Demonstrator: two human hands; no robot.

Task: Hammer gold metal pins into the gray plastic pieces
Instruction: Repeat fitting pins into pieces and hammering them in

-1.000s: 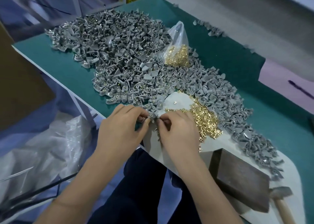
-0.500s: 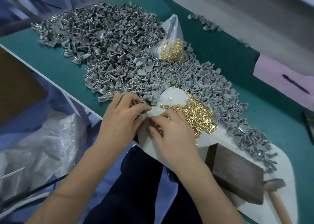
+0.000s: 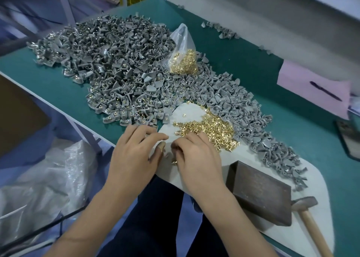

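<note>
A big heap of gray plastic pieces point(image 3: 116, 71) covers the green table. Loose gold pins point(image 3: 212, 132) lie in a pile on the white mat point(image 3: 194, 112). My left hand point(image 3: 136, 155) rests at the mat's near left corner, index finger straight and thumb apart from it, with nothing pinched between them. My right hand point(image 3: 196, 157) is curled just right of it, and a few gold pins point(image 3: 174, 162) show at its fingertips. A small gray piece point(image 3: 168, 155) lies between the two hands. The hammer point(image 3: 307, 213) lies untouched at the right.
A clear bag of gold pins point(image 3: 183, 61) sits on the gray heap. A dark metal block point(image 3: 259, 190) stands on the mat beside the hammer. Pink paper with a pen point(image 3: 325, 91) lies far right. Clear plastic sheeting point(image 3: 48, 178) hangs below the table's left edge.
Both hands pinched one gray piece together before. They have drawn apart and nearer to me; the left thumb and index finger have separated, and the right hand has curled over pins.
</note>
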